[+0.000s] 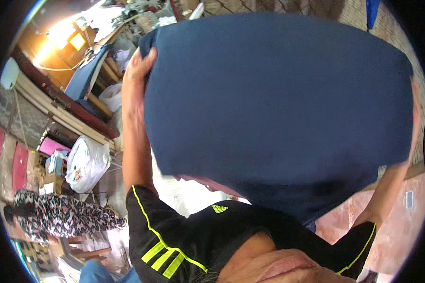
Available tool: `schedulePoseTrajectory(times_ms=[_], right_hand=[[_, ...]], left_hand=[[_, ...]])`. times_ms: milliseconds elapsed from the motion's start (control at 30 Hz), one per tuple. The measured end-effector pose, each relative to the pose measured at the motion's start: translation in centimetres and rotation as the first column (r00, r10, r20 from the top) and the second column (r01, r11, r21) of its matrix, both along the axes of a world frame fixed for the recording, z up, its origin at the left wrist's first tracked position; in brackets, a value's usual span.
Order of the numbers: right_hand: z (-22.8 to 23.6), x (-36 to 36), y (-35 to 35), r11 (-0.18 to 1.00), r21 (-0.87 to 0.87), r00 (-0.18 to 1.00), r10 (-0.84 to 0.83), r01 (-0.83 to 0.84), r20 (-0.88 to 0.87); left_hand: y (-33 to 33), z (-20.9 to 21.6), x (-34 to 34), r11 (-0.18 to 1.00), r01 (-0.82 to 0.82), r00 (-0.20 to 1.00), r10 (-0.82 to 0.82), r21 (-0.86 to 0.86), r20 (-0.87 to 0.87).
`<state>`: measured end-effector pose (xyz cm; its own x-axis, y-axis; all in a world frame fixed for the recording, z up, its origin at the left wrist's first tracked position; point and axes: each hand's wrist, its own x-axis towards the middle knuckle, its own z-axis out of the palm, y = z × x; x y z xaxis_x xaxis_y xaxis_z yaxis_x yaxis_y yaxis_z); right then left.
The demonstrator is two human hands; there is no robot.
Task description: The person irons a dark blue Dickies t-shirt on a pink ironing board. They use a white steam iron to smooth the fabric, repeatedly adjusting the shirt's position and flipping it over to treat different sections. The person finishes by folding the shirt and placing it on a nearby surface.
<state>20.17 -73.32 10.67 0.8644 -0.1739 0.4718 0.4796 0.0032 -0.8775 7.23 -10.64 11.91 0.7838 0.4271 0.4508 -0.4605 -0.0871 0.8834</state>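
A wide piece of dark blue cloth hangs spread out between my raised arms and fills much of the head view. My left hand is closed on its upper left edge, the thumb lying over the front and the other fingers mostly out of sight. At the opposite edge, only a sliver of my right hand shows beside the cloth. Its fingers are hidden, but the cloth is held up taut at that side. The lower part of the cloth narrows and falls in front of my body. A dark reddish fabric edge peeks out beneath it.
To the left stand a stuffed white plastic bag, a cardboard box and a person in patterned clothing. Farther off, a blue-covered board leans near a bright lamp. A pinkish wall is at the right.
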Motion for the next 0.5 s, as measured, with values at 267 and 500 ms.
schedulePoseTrajectory(times_ms=[267,500], right_hand=[[1.6,8.3,2.9,0.949,-0.243,0.973,-0.22,0.199,-0.064],[0.4,-1.5,3.0,0.922,-0.266,0.959,-0.278,0.283,0.057]], left_hand=[[21.1,8.9,20.6,0.572,-0.161,0.987,0.117,0.804,0.114],[6.8,6.0,13.2,0.975,0.016,0.996,0.005,-0.222,0.09]])
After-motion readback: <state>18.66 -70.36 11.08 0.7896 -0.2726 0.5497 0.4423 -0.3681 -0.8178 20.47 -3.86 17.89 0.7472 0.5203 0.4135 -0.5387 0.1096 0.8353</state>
